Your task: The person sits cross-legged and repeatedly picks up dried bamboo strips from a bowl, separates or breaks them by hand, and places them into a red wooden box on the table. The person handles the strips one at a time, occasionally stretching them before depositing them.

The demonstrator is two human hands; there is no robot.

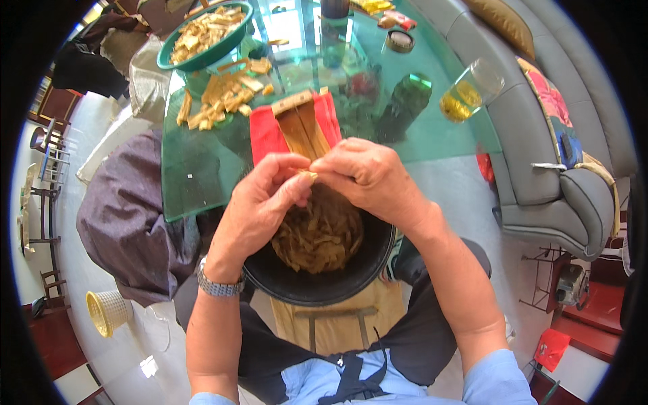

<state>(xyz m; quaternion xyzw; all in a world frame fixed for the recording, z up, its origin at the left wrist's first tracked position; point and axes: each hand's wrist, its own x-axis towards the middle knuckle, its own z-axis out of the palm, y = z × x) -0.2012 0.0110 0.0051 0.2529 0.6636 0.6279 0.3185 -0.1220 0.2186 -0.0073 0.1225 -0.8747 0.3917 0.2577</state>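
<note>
My left hand (271,195), with a metal watch on its wrist, pinches a small pale-yellow piece (314,175) between thumb and forefinger. The fingertips of my right hand (367,167) meet it there and also grip the piece, most of which the fingers hide. Right below both hands is a black basin (314,296), holding a heap of thin brownish shavings or strips (319,243). Just beyond my fingers a narrow wooden board (301,129) with a crosspiece at its far end lies on a red cloth (263,134), at the edge of the glass table.
Loose yellowish pieces (225,96) lie on the glass table (202,167), near a green basin (167,53) heaped with more. To the right are a glass jar of yellow liquid (463,98), a lid (400,40) and a grey sofa (526,167). A yellow-rimmed basket (106,314) is on the floor.
</note>
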